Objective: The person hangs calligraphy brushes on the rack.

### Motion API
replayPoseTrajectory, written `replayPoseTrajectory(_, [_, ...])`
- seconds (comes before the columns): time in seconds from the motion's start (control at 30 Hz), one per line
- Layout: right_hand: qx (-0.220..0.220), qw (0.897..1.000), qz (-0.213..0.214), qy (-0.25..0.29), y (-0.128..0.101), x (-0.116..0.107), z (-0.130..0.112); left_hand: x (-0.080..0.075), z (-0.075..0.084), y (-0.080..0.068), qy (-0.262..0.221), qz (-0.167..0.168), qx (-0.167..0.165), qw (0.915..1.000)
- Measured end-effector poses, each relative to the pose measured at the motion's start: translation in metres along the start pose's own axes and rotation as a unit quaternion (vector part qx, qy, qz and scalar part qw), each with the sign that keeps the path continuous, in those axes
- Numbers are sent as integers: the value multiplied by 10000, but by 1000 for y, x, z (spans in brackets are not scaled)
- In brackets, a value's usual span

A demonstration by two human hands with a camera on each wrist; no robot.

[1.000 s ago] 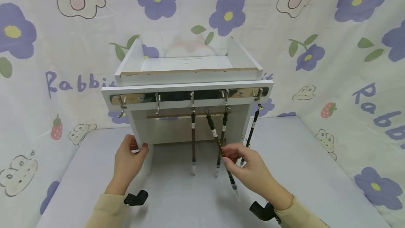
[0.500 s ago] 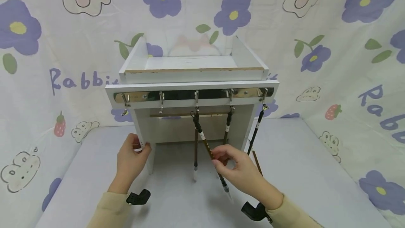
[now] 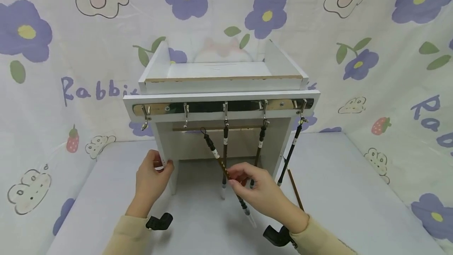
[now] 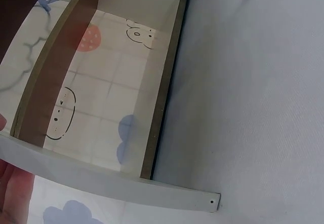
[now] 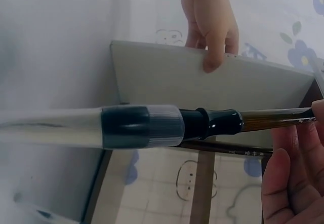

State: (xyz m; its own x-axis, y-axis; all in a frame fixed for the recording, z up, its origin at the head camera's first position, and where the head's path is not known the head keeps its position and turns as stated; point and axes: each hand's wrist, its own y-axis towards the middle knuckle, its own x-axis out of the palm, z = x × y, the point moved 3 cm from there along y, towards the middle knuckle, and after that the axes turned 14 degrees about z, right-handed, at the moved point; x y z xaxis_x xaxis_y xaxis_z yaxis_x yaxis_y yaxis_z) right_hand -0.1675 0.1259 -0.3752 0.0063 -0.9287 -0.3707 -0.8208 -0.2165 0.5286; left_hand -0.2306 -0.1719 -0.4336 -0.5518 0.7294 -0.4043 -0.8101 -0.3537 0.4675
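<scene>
Calligraphy brush (image 3: 226, 174), brown shaft, clear capped tip

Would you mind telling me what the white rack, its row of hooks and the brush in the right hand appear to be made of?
The white rack looks like white-coated fibreboard: its top edge shows a raw brown core. The row of hooks and their strip look like polished metal, mirror-bright. The brush pinched by the right hand seems to have a glossy brown wood or bamboo shaft with a clear plastic cap.
</scene>
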Motion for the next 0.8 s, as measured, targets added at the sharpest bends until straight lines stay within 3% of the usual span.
replayPoseTrajectory(0.8, [-60, 9997, -206, -137, 15, 19, -14, -2, 1, -1, -27, 27, 105, 9999])
